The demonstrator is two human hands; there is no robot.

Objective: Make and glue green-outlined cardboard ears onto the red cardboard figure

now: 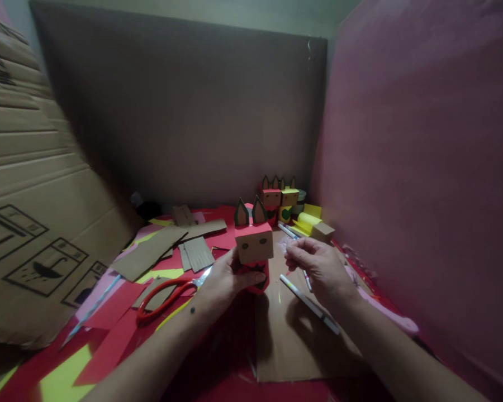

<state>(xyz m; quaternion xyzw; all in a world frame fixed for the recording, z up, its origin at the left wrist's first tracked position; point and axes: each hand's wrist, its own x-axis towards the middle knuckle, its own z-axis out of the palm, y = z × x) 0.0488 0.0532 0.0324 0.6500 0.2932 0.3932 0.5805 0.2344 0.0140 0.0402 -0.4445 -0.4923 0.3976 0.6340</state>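
My left hand point(224, 279) is wrapped round a red paper animal figure point(254, 245), its thumb across the front of the body. The figure stands upright, with pointed brown ears edged in dark green and a brown cardboard face with two dark dots. To its right, my right hand point(314, 262) is closed in a pinch above a cardboard sheet point(285, 357); anything between the fingertips is too small to make out. Below that hand lies a white pen point(310, 304). Red-handled scissors point(165, 298) lie beside my left wrist, their blades partly hidden by it.
Two similar figures, one red point(270, 196) and one yellow point(289, 198), stand at the back. Cardboard pieces point(151, 254) and red paper point(113, 329) cover the left side. A yellow paper roll point(308, 222) sits back right. Cardboard point(33, 167) and a pink wall point(423, 167) flank the area.
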